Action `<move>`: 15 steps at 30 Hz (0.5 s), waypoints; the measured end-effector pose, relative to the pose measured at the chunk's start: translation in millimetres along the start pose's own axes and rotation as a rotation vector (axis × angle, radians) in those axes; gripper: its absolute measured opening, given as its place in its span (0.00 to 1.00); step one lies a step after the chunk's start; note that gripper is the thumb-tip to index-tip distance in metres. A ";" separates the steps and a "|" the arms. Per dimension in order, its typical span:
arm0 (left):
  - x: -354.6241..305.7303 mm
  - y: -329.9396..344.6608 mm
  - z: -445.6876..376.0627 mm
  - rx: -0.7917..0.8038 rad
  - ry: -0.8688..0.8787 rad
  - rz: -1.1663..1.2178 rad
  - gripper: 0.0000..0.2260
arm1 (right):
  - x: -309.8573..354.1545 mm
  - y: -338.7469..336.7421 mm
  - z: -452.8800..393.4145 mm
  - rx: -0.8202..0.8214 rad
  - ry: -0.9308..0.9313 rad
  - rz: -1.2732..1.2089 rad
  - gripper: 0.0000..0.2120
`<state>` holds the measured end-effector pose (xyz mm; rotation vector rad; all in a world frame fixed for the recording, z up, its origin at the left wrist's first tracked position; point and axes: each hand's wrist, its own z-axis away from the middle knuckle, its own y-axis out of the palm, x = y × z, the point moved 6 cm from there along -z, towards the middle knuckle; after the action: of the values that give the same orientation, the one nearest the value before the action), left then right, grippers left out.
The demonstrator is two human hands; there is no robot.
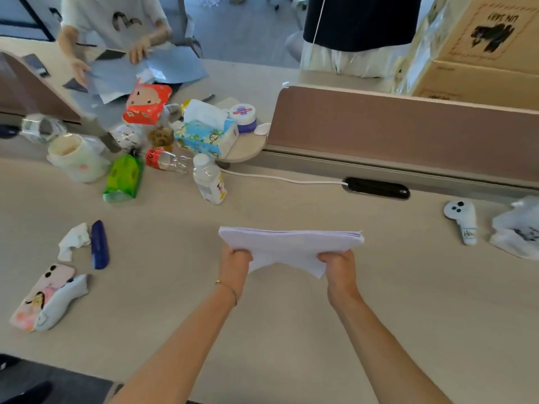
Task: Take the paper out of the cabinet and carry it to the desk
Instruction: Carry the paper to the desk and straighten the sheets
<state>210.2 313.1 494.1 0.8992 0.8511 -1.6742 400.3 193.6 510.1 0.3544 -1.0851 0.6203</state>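
A stack of white paper (291,243) hangs flat above the middle of the beige desk (291,330). My left hand (234,265) grips its near left edge and my right hand (339,268) grips its near right edge. One sheet droops down between my hands. The stack's underside is hidden, so I cannot tell if it touches the desk. No cabinet is in view.
Bottles, tissue packs and a cup (75,158) crowd the desk's far left. A blue pen case (99,243) and a phone (43,295) lie at left. A partition (408,132) runs behind, a plastic bag (516,228) at right. Two people stand beyond.
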 end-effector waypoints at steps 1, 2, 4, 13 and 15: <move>-1.2 1.2 -1.3 0.003 0.009 0.023 0.13 | -2.1 -0.2 -2.3 0.002 0.013 -0.015 0.18; -3.5 2.9 -2.0 -0.002 0.014 0.047 0.12 | -2.7 0.4 -4.0 0.005 0.020 -0.024 0.18; -1.4 5.7 -5.4 -0.015 -0.005 0.062 0.11 | -4.3 1.7 -7.9 0.001 0.030 -0.031 0.16; -17.7 21.5 -62.3 -0.077 -0.066 -0.052 0.12 | -6.8 21.3 -49.5 -0.034 0.102 0.070 0.17; -11.3 24.0 -75.8 -0.102 -0.079 -0.140 0.12 | -16.8 24.1 -61.5 -0.077 0.155 0.093 0.17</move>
<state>247.9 377.9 465.4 0.7127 0.9546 -1.7575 423.3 241.5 467.6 0.1868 -0.9772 0.6753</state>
